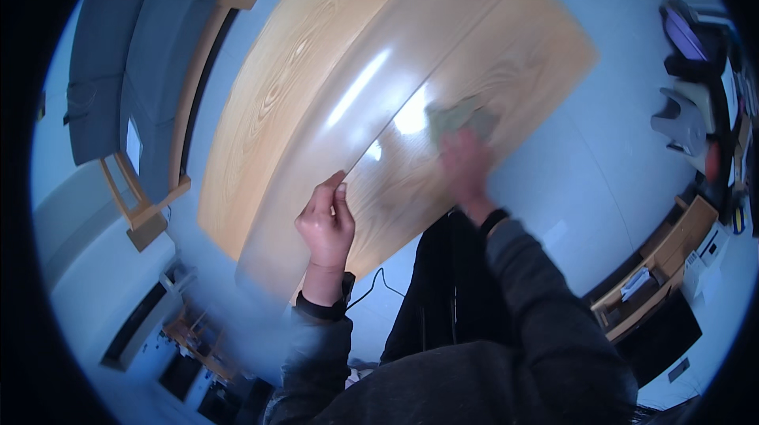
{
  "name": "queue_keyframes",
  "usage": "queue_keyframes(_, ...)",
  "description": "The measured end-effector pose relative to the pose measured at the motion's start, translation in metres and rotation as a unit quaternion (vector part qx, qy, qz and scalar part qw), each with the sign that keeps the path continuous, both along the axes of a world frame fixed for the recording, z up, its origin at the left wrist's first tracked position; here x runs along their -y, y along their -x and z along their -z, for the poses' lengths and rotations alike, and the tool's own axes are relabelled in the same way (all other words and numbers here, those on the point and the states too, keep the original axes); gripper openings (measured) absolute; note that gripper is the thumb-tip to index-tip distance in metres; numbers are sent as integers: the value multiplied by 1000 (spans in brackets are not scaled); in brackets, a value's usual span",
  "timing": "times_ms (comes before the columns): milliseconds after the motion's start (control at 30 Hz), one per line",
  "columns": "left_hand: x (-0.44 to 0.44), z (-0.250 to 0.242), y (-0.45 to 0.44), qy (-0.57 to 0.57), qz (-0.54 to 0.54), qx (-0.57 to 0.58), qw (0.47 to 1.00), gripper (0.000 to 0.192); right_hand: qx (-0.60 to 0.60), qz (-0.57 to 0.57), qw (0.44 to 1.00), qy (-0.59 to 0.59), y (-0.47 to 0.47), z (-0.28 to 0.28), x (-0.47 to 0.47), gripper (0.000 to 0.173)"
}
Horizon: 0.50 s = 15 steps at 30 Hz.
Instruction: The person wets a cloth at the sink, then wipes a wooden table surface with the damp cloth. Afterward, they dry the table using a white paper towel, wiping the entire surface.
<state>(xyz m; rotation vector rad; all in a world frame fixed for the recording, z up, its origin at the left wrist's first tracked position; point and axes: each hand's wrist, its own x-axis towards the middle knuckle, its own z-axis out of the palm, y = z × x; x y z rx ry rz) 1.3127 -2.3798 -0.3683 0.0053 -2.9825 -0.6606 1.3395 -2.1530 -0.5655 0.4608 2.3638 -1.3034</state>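
A wooden table (296,63) with a visible grain lies before me. Over part of it is a clear, glossy plastic sheet (308,146), folded back towards the sofa side. My left hand (329,220) pinches the sheet's edge between thumb and fingers and lifts it off the wood. To the right, my right hand (468,167), blurred, lies on a greenish-grey cloth (462,116) upon the uncovered wood; its fingers are partly hidden in the blur. Bright light reflects off the surface near the cloth.
A grey sofa with a wooden frame (201,69) stands along the left. At the right are a grey plastic stool (682,119), a purple basin (685,33) and a wooden cabinet (688,229). A black cable (373,282) hangs near my legs.
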Motion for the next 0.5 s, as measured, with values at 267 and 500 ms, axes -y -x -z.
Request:
queue_keyframes(267,26,36,-21,70,41,-33,996,38,-327,-470,811,-117,-57,27,51,57)
queue_keyframes(500,127,35,-68,97,-70,17,993,29,-259,-103,905,-322,89,34,16,57)
